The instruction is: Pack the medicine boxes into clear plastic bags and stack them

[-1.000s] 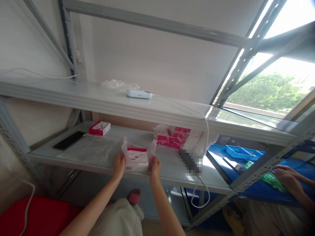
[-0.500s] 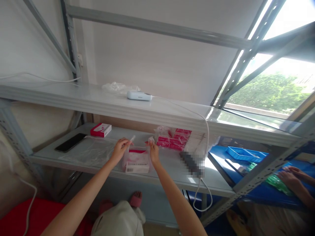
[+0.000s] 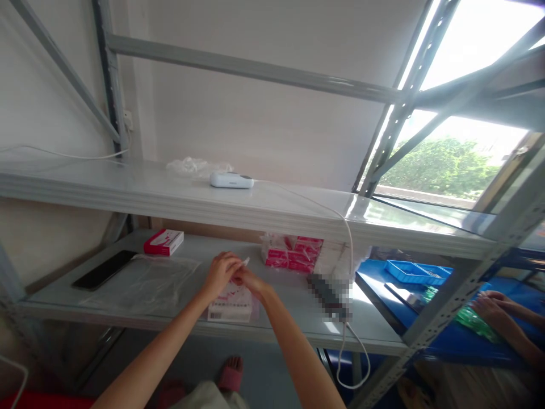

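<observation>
A thin clear plastic bag point(image 3: 254, 309) surrounds a white box point(image 3: 230, 309) with a barcode, lying near the front edge of the lower shelf. Above it my left hand point(image 3: 223, 271) and my right hand point(image 3: 250, 280) meet, both closed on the gathered top of the bag. A small tip of plastic pokes out above the fingers. My hands hide the box's back part. Left of them, a flat clear plastic bag point(image 3: 157, 281) rests on the shelf, partly beside a black phone point(image 3: 105, 270).
A red and white box point(image 3: 164, 242) stands at the back left. Plastic-wrapped red boxes point(image 3: 293, 254) lie at the back right, near a blurred dark object point(image 3: 327, 295) with a white cable. The upper shelf point(image 3: 179, 199) overhangs. At right, another person's hands point(image 3: 489, 309) handle green plastic.
My hands were apart, each pinching a side of the bag's opening; now they have come together over the box, drawing the bag's top together. The view has shifted slightly.
</observation>
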Available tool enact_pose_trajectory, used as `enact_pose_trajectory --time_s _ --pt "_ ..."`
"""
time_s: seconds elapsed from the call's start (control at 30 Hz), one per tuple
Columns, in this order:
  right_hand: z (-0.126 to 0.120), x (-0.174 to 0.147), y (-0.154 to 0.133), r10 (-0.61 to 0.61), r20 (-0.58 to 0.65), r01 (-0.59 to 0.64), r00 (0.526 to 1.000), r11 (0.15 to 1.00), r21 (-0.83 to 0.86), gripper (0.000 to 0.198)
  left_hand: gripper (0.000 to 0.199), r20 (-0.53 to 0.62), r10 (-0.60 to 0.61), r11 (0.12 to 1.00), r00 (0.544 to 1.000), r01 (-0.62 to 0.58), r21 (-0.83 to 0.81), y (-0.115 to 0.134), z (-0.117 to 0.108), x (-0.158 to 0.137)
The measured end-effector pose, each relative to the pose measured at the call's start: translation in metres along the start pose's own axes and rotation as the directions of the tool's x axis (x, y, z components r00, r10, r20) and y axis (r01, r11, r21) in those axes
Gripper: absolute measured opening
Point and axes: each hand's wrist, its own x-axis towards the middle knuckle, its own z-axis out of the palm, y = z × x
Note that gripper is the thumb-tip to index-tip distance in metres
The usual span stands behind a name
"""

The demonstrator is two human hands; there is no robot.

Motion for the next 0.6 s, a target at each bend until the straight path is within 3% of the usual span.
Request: enact_pose_trajectory --time_s 0.07,0.17,0.27,0.37,0.5,0.6 --pt "-0.005 -0.010 -0.006 0.007 0.150 -0.016 0.989 0.998 0.059 0.012 0.016 -0.016 0.032 0.998 0.999 -0.031 0.049 -0.003 -0.004 0.004" --pt "-0.010 -0.019 -0.014 -0.024 0.277 -0.021 0.961 0.988 0.156 0.032 0.014 0.105 0.059 0.997 0.993 -0.054 -0.047 -0.007 -0.009 0.012" --pt "-0.006 -0.018 -0.014 0.002 0.177 -0.028 0.984 0.989 0.145 0.031 0.025 0.283 0.056 0.966 0.958 0.020 -0.259 -0.012 -0.014 0.020" --pt "0.001 -0.014 -0.007 0.007 0.014 -0.009 1.000 0.993 0.121 0.036 0.033 0.373 0.016 0.945 0.928 0.109 -0.309 -0.020 -0.022 0.023" --pt "0.008 -0.012 0.004 0.002 -0.137 0.018 0.991 0.989 0.146 0.043 0.025 0.330 0.081 0.994 0.940 -0.053 -0.095 -0.030 -0.038 0.015" --pt "0.011 -0.012 0.009 0.019 -0.178 0.005 0.984 0.992 0.129 0.043 0.025 0.277 0.141 0.975 0.950 -0.182 0.128 -0.030 -0.045 0.006"
